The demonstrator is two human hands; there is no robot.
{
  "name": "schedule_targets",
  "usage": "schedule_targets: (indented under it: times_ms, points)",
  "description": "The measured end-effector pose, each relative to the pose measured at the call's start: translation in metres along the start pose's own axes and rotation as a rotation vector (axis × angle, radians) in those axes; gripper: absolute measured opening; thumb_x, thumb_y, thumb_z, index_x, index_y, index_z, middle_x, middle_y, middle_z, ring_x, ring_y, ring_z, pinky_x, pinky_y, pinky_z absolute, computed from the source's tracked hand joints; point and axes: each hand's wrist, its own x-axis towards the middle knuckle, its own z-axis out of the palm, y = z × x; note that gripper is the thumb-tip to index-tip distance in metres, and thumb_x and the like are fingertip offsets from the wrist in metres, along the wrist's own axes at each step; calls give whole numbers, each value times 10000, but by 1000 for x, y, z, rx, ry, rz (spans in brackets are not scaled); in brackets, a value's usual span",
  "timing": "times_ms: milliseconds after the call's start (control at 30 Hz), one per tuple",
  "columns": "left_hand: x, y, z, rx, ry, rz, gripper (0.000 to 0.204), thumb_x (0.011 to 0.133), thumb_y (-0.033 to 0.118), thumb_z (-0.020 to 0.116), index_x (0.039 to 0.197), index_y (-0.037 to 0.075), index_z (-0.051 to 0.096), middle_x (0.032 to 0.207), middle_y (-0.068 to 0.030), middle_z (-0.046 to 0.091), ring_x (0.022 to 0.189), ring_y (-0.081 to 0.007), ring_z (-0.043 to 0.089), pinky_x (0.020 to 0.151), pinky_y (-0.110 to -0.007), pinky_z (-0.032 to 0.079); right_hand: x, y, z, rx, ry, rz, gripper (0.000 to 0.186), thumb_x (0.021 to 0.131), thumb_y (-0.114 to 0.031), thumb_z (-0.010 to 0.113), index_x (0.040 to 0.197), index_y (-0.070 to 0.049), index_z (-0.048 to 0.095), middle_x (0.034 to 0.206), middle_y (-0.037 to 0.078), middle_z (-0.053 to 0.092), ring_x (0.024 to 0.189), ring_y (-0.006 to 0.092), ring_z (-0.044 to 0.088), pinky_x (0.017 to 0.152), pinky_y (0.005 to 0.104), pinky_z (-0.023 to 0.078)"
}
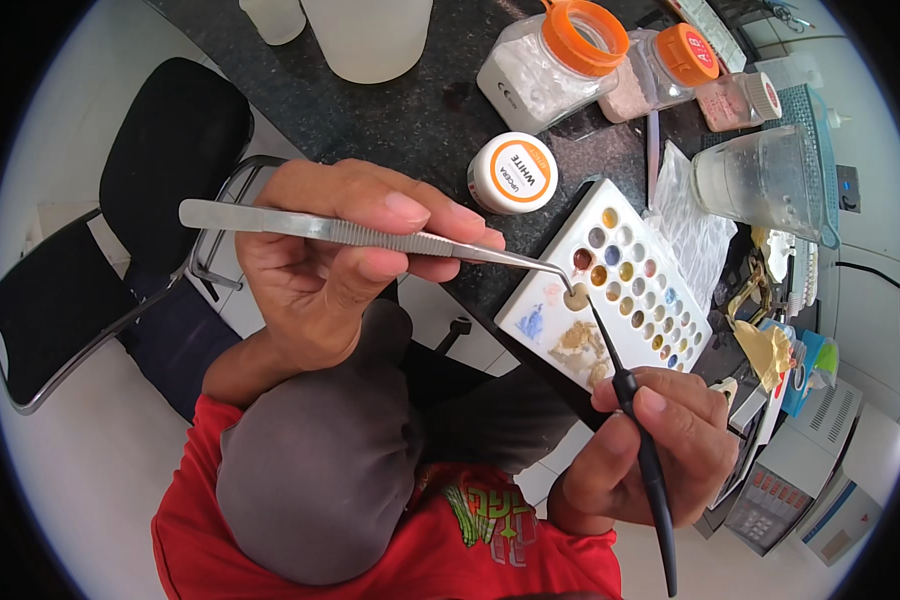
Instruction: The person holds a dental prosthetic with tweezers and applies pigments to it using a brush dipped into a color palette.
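Note:
My left hand [310, 275] is closed around metal tweezers [380, 236], which slant to the right across the middle of the view. At their bent tip sits a small beige piece like a tooth crown [577, 298], over the white paint palette [516, 309]. In my right hand [675, 435] is a slim black-handled brush [652, 465], pinched between thumb and fingers. Its fine tip points up to the beige piece and appears to touch it. Rows of round wells in the palette hold brown, yellow, blue and pale colours. Blue, pink and tan smears [582, 345] mark its flat side.
A white jar [513, 173] with an orange-ringed lid stands beyond the palette. Behind are an orange-topped powder jar [545, 75], smaller jars and a large whitish container [370, 35]. A clear cup [750, 172] stands at right. Black chairs [175, 145] are at left.

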Motion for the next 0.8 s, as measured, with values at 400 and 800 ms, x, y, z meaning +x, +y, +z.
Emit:
schedule_targets:
  times_ms: [400,800]
  points:
    - [0,-1,0,-13,2,4,179,877,72,549,1035,-5,518,909,-224,617,832,-320,652,651,-286,577,-1,1,0,13,-4,-5,219,679,-27,681,872,10,583,664,113,580,509,197,570,464,251,475]
    - [0,-1,0,-17,-2,9,184,880,67,539,1046,-8,516,912,-225,618,842,-316,651,660,-285,577,-1,0,-2,12,-29,-11,224,680,-29,681,881,-2,584,664,99,580,513,184,571,483,256,485]
